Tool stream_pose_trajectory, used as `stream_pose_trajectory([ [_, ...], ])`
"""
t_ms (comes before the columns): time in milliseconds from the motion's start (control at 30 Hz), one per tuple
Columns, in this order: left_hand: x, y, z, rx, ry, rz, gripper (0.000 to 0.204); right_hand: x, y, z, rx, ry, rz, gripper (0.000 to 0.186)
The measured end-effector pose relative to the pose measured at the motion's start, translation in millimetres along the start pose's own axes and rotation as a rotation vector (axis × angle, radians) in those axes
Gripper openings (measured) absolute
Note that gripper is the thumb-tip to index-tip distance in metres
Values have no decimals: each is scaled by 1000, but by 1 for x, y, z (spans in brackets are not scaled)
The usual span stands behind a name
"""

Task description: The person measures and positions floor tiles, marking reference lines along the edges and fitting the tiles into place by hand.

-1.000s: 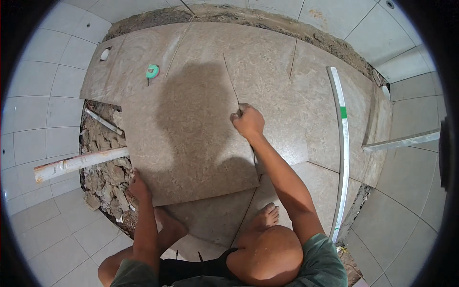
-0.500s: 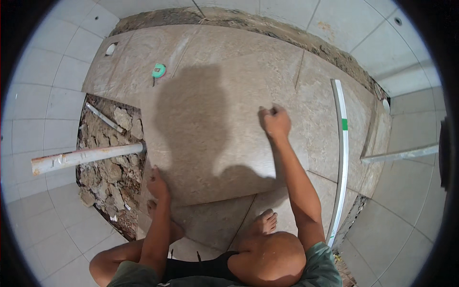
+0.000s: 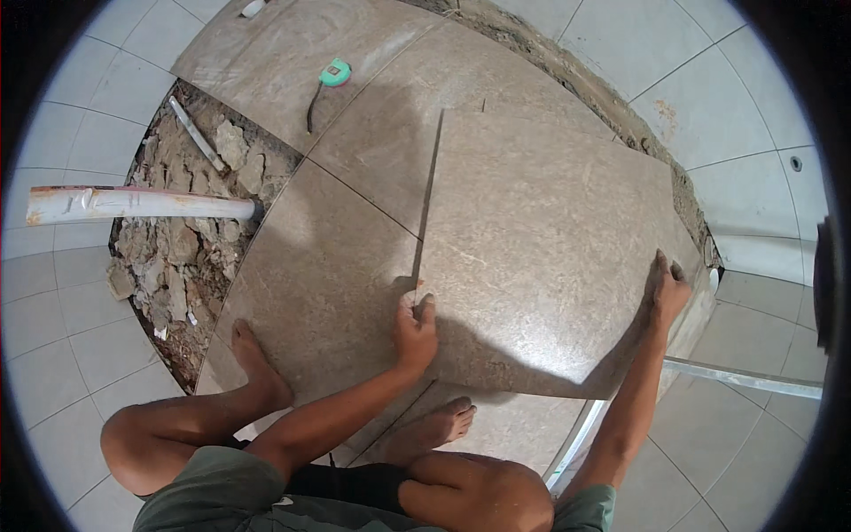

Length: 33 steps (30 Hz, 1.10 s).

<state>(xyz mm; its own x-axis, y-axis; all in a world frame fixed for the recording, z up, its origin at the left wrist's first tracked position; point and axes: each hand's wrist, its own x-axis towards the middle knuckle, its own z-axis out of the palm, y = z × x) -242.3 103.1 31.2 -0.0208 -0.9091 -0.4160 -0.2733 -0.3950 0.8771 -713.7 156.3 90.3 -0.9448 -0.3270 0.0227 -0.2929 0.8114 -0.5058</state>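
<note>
A large square beige mottled tile [image 3: 541, 204] lies raised at a slight angle over the tiled floor [image 3: 324, 239], its far end near the back edge. My left hand [image 3: 414, 326] grips its near left edge with fingers closed on it. My right hand [image 3: 669, 291] holds the opposite right edge, fingertips curled round it. My bare feet are below and left of the tile. A white level or straightedge [image 3: 572, 448] shows partly from under the tile's near edge, beside my right forearm.
A white pipe [image 3: 133, 206] crosses broken rubble [image 3: 186, 248] at the left, where a short metal piece [image 3: 197, 135] also lies. A teal tape measure [image 3: 335, 73] rests behind. A metal bar [image 3: 745, 377] sticks out at the right. White wall tiles surround the floor.
Both hands and the tile have shifted right, uncovering the floor tiles at centre left. My view has turned, so the pipe, tape measure and rubble appear higher in the picture.
</note>
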Motion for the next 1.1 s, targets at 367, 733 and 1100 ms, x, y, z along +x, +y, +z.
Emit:
stream_pose_trajectory([
  [367, 36, 19, 59, 381, -317, 105, 56, 74, 62, 3, 175, 107, -4, 55],
  [733, 65, 94, 66, 946, -617, 261, 43, 140, 105, 10, 118, -2, 23, 70],
  [1100, 77, 99, 74, 1112, -565, 355, 39, 147, 109, 41, 284, -69, 20, 68],
])
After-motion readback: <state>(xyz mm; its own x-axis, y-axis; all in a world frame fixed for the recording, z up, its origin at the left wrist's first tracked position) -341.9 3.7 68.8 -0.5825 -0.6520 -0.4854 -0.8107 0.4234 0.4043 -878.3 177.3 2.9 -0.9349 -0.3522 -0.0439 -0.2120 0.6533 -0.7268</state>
